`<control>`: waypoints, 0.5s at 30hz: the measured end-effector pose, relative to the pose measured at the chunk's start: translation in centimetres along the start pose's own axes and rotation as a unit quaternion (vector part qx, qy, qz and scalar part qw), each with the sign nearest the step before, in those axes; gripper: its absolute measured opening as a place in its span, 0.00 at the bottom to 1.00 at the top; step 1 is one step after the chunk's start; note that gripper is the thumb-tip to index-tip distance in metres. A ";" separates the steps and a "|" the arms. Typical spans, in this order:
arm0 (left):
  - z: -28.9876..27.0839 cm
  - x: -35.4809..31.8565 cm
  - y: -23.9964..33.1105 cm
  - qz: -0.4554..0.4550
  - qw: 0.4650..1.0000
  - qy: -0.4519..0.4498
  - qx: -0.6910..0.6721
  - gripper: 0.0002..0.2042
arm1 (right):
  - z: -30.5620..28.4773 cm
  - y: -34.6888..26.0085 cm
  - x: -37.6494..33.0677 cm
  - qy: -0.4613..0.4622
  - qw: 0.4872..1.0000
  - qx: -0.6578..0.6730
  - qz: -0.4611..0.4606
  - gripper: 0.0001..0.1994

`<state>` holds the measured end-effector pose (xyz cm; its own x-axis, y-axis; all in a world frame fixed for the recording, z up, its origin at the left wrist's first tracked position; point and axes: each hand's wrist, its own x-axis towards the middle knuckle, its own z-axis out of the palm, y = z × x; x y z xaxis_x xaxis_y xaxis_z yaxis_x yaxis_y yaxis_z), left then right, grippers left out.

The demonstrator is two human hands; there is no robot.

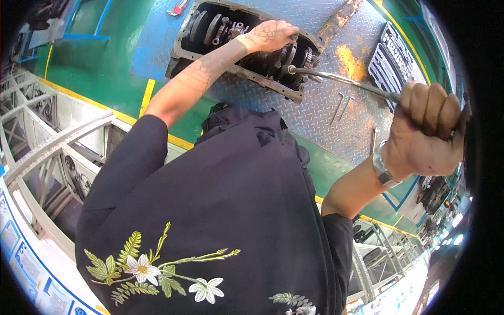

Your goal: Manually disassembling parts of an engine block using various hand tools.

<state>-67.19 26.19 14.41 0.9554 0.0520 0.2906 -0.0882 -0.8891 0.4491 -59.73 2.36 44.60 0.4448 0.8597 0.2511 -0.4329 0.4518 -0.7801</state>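
Note:
An open engine block (pixel 247 75) lies in front of me, with a crankshaft (pixel 216 29) and its bearing caps showing inside. My right hand (pixel 428 118), raised at the far right, is closed around the handle of a long-handled socket wrench (pixel 341 79). The round head of that wrench sits at the block's right end, over the inside. Reaching across the block, my left hand (pixel 270 35) rests above the crankshaft with its fingers curled. Something small and dark shows at its fingertips, but I cannot make out what it is.
Two thin hex keys (pixel 340 108) and a spanner (pixel 374 140) lie on the diamond-plate bench. A tray of slots and small parts (pixel 388 63) stands at the right. At the back are a red-handled tool (pixel 178 7) and a worn wooden block (pixel 338 22). Metal racks (pixel 58 136) flank me.

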 end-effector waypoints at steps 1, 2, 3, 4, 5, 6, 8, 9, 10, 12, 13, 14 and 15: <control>-0.1 -0.1 -0.2 -0.024 0.997 -0.060 -0.047 0.15 | -0.1 0.2 -0.3 0.010 1.000 0.003 -0.004 0.23; -0.1 -0.2 -0.4 -0.036 0.995 -0.035 -0.085 0.15 | -0.3 0.6 -0.3 0.020 1.000 0.006 -0.009 0.24; -0.1 -0.3 -0.7 -0.027 0.995 0.025 -0.093 0.15 | -0.3 0.8 -0.6 0.034 0.999 0.010 -0.018 0.24; -0.1 -0.4 -1.0 -0.045 0.993 0.029 -0.102 0.15 | -0.2 1.0 -0.8 0.050 0.998 0.013 -0.027 0.24; -0.1 -0.5 -1.3 -0.027 0.987 0.107 -0.118 0.15 | -0.2 1.1 -1.2 0.038 0.998 -0.001 -0.041 0.24; 0.0 -0.6 -1.6 -0.014 0.973 0.177 -0.146 0.14 | -0.1 1.2 -1.7 0.039 0.998 0.000 -0.043 0.24; 0.2 -0.8 -1.9 -0.025 0.970 0.184 -0.157 0.14 | 0.2 1.2 -2.7 0.035 0.998 0.004 -0.048 0.24; 0.3 -0.8 -2.1 -0.018 0.973 0.165 -0.159 0.14 | 0.2 1.2 -3.1 0.045 0.997 -0.011 -0.054 0.24; 0.5 -0.8 -2.0 -0.019 0.981 0.141 -0.135 0.14 | 0.3 1.2 -3.6 0.050 0.997 -0.016 -0.054 0.24; 1.0 -0.8 -1.9 -0.067 0.982 0.094 -0.149 0.14 | 0.3 1.1 -4.1 0.061 0.996 -0.025 -0.060 0.24; 1.2 -0.8 -1.9 -0.073 0.981 0.084 -0.160 0.15 | 0.3 1.0 -4.2 0.073 0.995 -0.027 -0.061 0.24; 1.5 -0.8 -1.8 -0.035 0.979 0.123 -0.156 0.15 | 0.3 1.0 -4.3 0.078 0.994 -0.026 -0.068 0.24; 1.7 -0.8 -1.7 -0.027 0.980 0.130 -0.147 0.15 | 0.3 1.1 -4.4 0.082 0.994 -0.025 -0.073 0.24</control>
<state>-67.32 26.92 12.01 0.8607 0.2423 0.4479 -0.1539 -0.7146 0.6824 -62.35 -0.86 42.82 0.6234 0.7337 0.2703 -0.3170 0.5531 -0.7704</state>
